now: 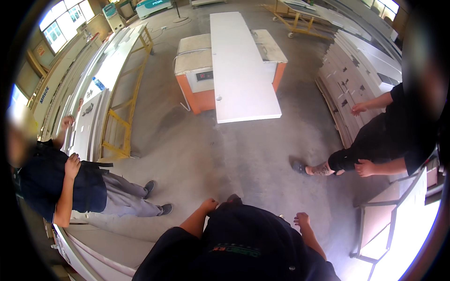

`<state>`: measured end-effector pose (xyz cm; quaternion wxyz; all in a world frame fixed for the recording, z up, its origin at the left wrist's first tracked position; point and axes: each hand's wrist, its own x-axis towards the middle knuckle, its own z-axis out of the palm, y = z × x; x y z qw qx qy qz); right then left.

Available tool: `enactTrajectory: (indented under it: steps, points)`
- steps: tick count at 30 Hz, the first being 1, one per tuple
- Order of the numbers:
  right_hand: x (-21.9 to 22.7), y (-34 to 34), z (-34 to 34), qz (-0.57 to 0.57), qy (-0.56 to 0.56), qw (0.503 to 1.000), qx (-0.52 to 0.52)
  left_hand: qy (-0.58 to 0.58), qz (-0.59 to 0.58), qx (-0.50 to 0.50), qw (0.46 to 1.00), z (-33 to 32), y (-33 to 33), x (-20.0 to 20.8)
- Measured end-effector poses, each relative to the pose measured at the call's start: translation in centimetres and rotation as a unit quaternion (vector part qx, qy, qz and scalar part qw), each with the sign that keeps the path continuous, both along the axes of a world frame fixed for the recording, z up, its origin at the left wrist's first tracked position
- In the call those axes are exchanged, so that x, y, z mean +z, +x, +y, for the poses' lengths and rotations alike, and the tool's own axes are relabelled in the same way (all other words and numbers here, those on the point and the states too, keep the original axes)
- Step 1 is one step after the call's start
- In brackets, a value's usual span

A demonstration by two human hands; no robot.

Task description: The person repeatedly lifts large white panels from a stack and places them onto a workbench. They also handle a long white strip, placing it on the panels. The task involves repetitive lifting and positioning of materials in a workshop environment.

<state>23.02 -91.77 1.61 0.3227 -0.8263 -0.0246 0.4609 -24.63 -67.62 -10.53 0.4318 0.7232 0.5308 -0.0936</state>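
Note:
Both my arms hang in front of my dark shirt, away from any work surface. My left hand [209,205] is loosely closed by my waist, with nothing seen in it. Out to the other side, my right hand [302,218] is empty, its fingers bent but apart. Ahead of me a long white panel [239,65] lies across an orange and white machine [193,75], its near end overhanging. A small round hole shows near that end. Neither hand touches the panel; a stretch of floor lies between.
On the left, a person [70,187] stands by a yellow-framed table [123,126] bearing white panels and a blue bottle [98,83]. Another person [393,136] is on the right beside stacked panels [344,79]. A metal-framed cart [391,220] stands at the lower right.

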Motion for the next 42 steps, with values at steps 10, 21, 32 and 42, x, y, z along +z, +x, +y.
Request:
enactTrajectory:
  steps: [10,21,32,42]
  points:
    - [3.4,-0.3,15.1,-0.023,0.075,0.986,0.149,-0.11,0.021,0.18,0.977,0.1,-4.5,-0.2]
    - [-3.9,11.8,20.3,0.079,0.006,0.982,0.172,-0.019,0.03,0.159,0.987,-1.1,5.3,1.9]
    - [-0.5,19.6,30.2,0.112,0.046,0.966,0.229,-0.009,-0.006,0.43,0.903,2.4,17.5,15.8]
    - [-2.1,19.3,42.6,0.129,0.162,0.968,0.144,0.065,-0.074,0.505,0.858,9.4,19.1,15.2]
